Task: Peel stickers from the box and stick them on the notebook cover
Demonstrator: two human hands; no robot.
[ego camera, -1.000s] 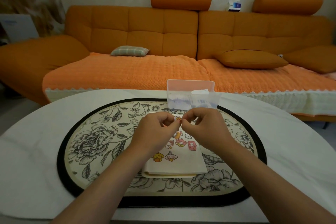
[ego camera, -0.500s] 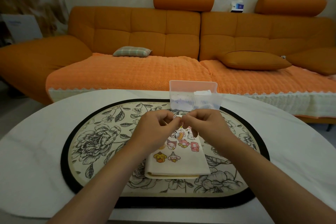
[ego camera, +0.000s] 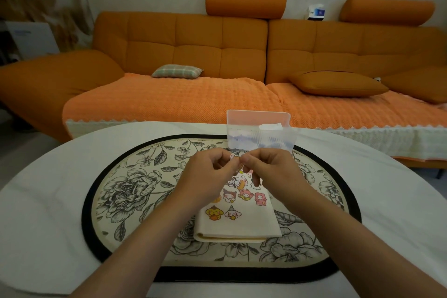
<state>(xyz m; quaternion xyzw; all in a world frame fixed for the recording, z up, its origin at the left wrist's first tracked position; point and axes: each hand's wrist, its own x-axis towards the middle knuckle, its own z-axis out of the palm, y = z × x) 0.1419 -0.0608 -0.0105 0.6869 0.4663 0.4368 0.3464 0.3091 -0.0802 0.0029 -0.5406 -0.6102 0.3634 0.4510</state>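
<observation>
Both hands barely move since the earlier frame: your left hand (ego camera: 205, 176) and right hand (ego camera: 273, 172) stay fingertip to fingertip, pinching one small sticker (ego camera: 234, 157) above the 12 o'clock end of the notebook (ego camera: 242, 225), so peeling is probably unfinished. The clear box (ego camera: 258, 133) stands just beyond, at 12 o'clock. Bare cover lies at 6 o'clock of the stuck stickers (ego camera: 245, 195); the placemat (ego camera: 125, 189) gives room at 3 and 9.

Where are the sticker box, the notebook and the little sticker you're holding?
sticker box (ego camera: 261, 139), head view, on its clear front wall.
notebook (ego camera: 242, 227), head view, on the bare lower cover.
sticker (ego camera: 234, 157), head view, on its small visible part.
</observation>
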